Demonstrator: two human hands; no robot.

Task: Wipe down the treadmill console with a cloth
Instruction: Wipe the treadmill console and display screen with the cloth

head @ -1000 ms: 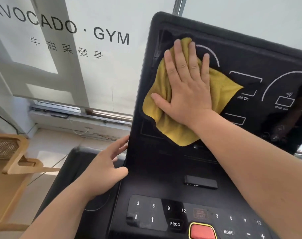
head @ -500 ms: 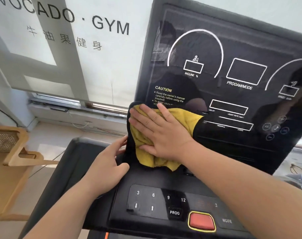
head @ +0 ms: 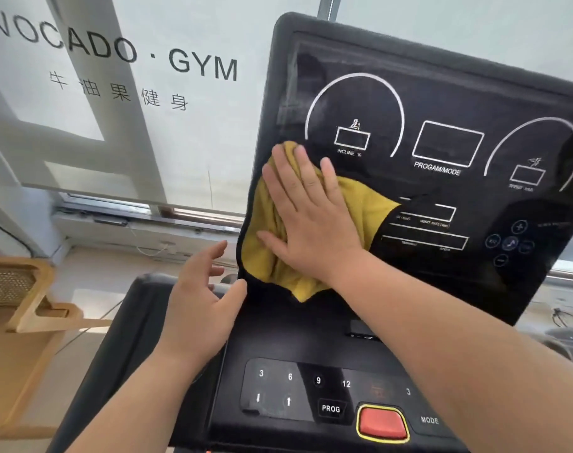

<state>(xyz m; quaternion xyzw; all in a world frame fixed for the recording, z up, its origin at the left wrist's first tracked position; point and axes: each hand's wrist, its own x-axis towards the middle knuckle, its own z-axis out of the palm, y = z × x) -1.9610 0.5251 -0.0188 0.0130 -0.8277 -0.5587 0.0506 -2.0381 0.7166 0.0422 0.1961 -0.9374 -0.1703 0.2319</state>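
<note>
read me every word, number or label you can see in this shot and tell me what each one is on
"AVOCADO · GYM", first letter cut off, Chinese characters beneath: window blind.
"INCLINE %", "PROGAM/MODE": console screen.
"HEART RATE" and the other small captions there: too blurred to be sure.
"3", "6", "9", "12", "3", "PROG", "MODE": keypad.
Red button: no text.
Cloth under the right hand: no text.

console [head: 442,93] right edge cut off | cloth [head: 363,204] partly under right hand [head: 311,223]
</note>
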